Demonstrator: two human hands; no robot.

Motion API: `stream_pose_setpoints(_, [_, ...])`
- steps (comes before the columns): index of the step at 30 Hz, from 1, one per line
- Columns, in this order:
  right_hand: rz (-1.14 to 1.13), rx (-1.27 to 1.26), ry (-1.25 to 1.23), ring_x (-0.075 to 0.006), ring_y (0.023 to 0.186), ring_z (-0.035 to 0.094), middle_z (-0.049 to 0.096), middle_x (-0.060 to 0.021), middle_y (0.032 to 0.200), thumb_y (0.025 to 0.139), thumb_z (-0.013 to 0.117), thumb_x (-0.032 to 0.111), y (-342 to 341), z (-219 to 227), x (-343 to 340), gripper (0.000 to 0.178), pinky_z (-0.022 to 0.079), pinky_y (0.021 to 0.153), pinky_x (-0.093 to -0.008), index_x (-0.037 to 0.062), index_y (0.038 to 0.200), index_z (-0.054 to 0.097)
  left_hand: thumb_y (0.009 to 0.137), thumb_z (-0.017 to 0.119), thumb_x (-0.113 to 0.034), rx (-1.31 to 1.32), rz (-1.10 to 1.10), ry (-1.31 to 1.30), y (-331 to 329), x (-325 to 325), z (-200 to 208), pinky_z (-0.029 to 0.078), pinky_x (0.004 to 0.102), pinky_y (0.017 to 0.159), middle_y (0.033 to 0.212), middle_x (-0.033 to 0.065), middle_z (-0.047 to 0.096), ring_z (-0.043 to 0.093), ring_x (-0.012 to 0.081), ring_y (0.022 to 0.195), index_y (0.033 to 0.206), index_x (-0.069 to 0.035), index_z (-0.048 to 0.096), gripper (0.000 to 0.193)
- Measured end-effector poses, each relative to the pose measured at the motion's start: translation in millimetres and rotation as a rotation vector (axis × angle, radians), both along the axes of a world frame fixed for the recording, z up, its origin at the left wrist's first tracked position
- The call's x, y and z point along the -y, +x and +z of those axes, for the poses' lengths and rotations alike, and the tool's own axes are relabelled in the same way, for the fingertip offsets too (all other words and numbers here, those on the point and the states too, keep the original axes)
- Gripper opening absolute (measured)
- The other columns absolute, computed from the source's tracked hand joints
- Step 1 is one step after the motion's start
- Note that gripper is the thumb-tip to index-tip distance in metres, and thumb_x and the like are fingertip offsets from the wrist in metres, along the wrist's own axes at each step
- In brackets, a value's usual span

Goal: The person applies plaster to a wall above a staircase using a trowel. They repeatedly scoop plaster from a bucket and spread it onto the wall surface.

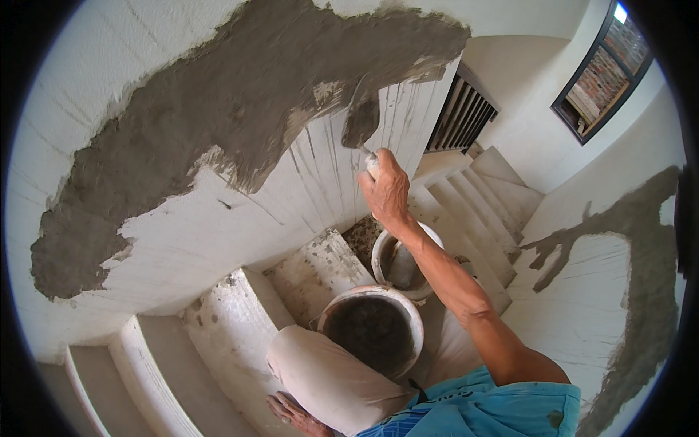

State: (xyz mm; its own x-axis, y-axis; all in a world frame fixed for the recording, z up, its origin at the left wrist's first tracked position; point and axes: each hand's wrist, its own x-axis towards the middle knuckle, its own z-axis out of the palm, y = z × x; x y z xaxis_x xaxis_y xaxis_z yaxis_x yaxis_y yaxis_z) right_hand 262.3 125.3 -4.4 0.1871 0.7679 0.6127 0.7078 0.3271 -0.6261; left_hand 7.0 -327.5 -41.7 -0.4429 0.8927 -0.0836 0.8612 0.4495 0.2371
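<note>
My right hand [387, 188] is closed round the handle of a trowel [362, 120], its dark blade up against the white wall at the lower edge of a wet grey mortar patch [240, 87]. Grey drips run down the wall below the blade. Low in the view, my left hand [297, 416] lies flat on a stair step beside my knee, fingers stretched out and holding nothing. Between my legs stands a bucket [420, 320] of dark wet mortar. Just beyond it, partly hidden by my right forearm, is a second pale bucket [378, 255] with a grey thing inside that I cannot make out.
Mortar-spattered steps [240, 309] run along the wall, and more stairs [477, 207] lie beyond the buckets. A dark barred gate [460, 113] and a dark-framed window [603, 69] are at the far right. The right-hand wall carries another grey mortar patch [644, 240].
</note>
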Motion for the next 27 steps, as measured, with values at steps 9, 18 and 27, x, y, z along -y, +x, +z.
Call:
stream_pose_setpoints(9, [0.102,0.023,0.017,-0.0400,0.076,0.064,0.061,-0.0189,0.086,0.075,0.070,0.004,-16,-19,14,0.027,0.051,0.068,-0.0476,0.0007,0.097,0.054,0.104,0.026,-0.051,0.485,0.180,0.386,-7,16,-49,0.022,0.0557,0.120,0.160,0.0291,0.026,0.026,0.0480,0.146,0.159,-0.007,0.025,0.071])
stream_pose_setpoints(18, [-0.111,-0.176,0.058,-0.0316,0.061,0.058,0.058,-0.0161,0.070,0.079,0.067,0.007,59,3,-46,0.020,0.048,0.062,-0.0427,-0.0008,0.088,0.051,0.103,0.025,-0.056,-0.057,-0.010,0.172,-3,14,-37,0.029,0.0596,0.114,0.158,0.0292,0.030,0.031,0.0498,0.142,0.158,-0.009,0.029,0.072])
stream_pose_setpoints(27, [-0.135,-0.057,0.033,-0.0404,0.071,0.062,0.057,-0.0205,0.077,0.079,0.065,0.007,57,1,-46,0.022,0.048,0.067,-0.0495,-0.0021,0.095,0.052,0.103,0.026,-0.058,-0.040,0.031,0.189,1,11,-33,0.029,0.0595,0.114,0.157,0.0302,0.031,0.033,0.0488,0.141,0.156,-0.007,0.031,0.073])
